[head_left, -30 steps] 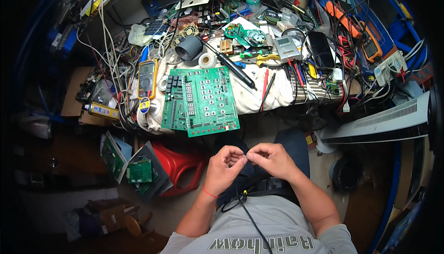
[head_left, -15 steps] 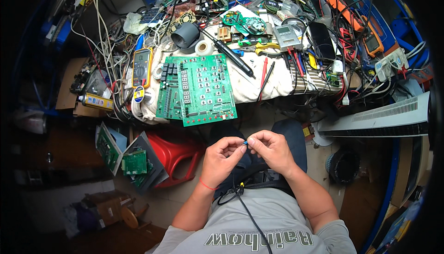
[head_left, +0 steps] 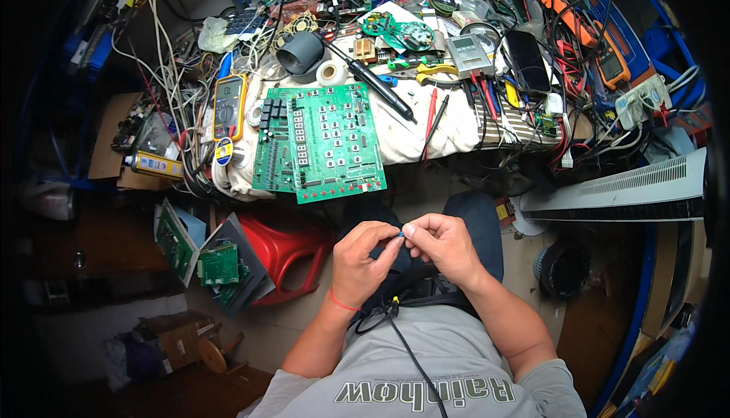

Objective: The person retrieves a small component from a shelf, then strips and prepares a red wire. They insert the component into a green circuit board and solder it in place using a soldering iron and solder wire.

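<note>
Over my lap, my left hand [head_left: 365, 257] and my right hand [head_left: 443, 247] meet fingertip to fingertip. Between them sits a small blue part [head_left: 401, 235], pinched from both sides. Fingers cover most of it, so its exact kind does not show. Ahead of my hands, a green circuit board [head_left: 342, 144] with a digit display and many push buttons lies at the bench's front edge. It partly overlaps another green board [head_left: 271, 163] on its left. Neither hand touches the boards.
A yellow multimeter [head_left: 228, 110] stands left of the boards. A soldering iron [head_left: 385, 92], yellow-handled pliers [head_left: 437, 76], red and black probes [head_left: 433, 111] and a grey tester [head_left: 470, 56] lie to the right. A red stool [head_left: 293, 247] holding boards is at my left.
The view has shifted slightly, moving the bench a little up and left in it. Both hands keep their pinch on the small blue part, with only slight finger movement.
</note>
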A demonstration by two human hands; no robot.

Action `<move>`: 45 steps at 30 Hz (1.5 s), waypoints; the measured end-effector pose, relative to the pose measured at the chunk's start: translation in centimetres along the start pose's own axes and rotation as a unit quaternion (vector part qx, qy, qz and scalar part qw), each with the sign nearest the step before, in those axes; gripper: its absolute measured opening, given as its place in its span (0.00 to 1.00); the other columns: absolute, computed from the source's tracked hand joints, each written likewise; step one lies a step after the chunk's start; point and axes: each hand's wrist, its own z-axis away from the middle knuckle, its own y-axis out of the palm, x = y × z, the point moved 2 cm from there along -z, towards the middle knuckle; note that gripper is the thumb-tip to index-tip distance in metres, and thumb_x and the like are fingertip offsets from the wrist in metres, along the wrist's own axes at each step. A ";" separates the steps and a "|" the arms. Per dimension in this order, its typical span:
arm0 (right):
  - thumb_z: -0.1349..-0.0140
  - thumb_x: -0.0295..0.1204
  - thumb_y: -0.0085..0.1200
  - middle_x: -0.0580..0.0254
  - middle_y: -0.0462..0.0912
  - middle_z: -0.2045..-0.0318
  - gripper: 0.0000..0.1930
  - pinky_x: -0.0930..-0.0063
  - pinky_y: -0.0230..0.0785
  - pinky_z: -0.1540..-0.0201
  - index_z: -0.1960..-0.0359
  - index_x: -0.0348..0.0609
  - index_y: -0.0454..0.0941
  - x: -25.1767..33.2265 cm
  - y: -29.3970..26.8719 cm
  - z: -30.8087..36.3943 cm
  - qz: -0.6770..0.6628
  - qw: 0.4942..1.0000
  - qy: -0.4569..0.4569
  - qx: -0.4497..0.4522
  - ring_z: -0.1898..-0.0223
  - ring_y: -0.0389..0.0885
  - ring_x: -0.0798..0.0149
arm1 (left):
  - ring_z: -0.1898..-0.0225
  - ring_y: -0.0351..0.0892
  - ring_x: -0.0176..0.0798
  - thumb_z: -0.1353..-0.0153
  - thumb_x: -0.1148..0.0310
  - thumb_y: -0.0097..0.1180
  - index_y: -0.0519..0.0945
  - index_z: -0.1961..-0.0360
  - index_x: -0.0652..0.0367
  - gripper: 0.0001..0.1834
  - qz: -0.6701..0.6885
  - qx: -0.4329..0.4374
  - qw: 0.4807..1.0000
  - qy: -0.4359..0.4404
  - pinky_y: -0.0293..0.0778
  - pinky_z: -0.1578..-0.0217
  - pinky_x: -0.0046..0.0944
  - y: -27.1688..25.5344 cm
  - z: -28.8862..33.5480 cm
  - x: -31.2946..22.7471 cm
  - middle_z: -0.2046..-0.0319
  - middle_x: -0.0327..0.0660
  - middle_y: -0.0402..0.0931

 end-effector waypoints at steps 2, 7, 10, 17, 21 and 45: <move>0.27 0.36 0.63 0.67 0.87 0.68 0.13 0.85 0.70 0.71 0.59 0.36 0.87 0.0 -0.1 0.0 -0.004 1.000 -0.001 0.007 0.71 0.79 0.79 | 0.64 0.87 0.41 0.46 0.83 0.71 0.87 0.62 0.63 0.10 0.011 0.000 1.000 -0.008 0.81 0.64 0.36 0.0 0.1 0.1 0.65 0.45 0.86; 0.27 0.36 0.63 0.68 0.87 0.68 0.13 0.85 0.70 0.71 0.58 0.36 0.88 -0.1 -0.3 0.0 -0.023 0.999 -0.002 0.023 0.71 0.79 0.79 | 0.64 0.88 0.40 0.44 0.83 0.70 0.88 0.61 0.63 0.10 0.036 0.002 0.999 -0.027 0.82 0.64 0.35 -0.1 0.2 0.4 0.64 0.44 0.87; 0.28 0.36 0.64 0.68 0.87 0.68 0.13 0.85 0.70 0.71 0.58 0.36 0.89 -0.1 -0.5 -0.1 -0.023 0.999 0.007 0.026 0.71 0.79 0.79 | 0.66 0.88 0.42 0.43 0.82 0.70 0.88 0.60 0.62 0.09 0.038 0.002 0.999 -0.024 0.82 0.65 0.36 -0.1 0.1 0.6 0.65 0.45 0.87; 0.28 0.36 0.64 0.68 0.87 0.68 0.12 0.85 0.70 0.71 0.58 0.37 0.88 -0.2 -0.6 -0.2 -0.011 1.000 0.000 0.026 0.71 0.79 0.79 | 0.64 0.87 0.35 0.41 0.82 0.69 0.88 0.59 0.65 0.08 0.067 0.037 0.995 -0.070 0.82 0.62 0.31 -0.2 0.2 0.8 0.64 0.43 0.87; 0.27 0.35 0.64 0.69 0.87 0.69 0.11 0.85 0.69 0.70 0.58 0.38 0.88 -0.1 -0.7 -0.2 0.003 1.000 -0.004 0.030 0.70 0.79 0.80 | 0.63 0.87 0.30 0.37 0.80 0.69 0.88 0.58 0.67 0.07 0.155 0.057 0.973 -0.163 0.82 0.61 0.30 0.1 0.5 1.4 0.64 0.41 0.87; 0.44 0.26 0.71 0.63 0.86 0.60 0.16 0.68 0.79 0.63 0.53 0.46 0.86 2.6 -1.2 0.6 0.440 0.755 -0.486 0.008 0.65 0.86 0.59 | 0.73 0.80 0.25 0.34 0.73 0.67 0.86 0.60 0.65 0.06 0.409 0.125 0.835 -0.346 0.77 0.69 0.27 -0.3 1.1 3.4 0.71 0.36 0.83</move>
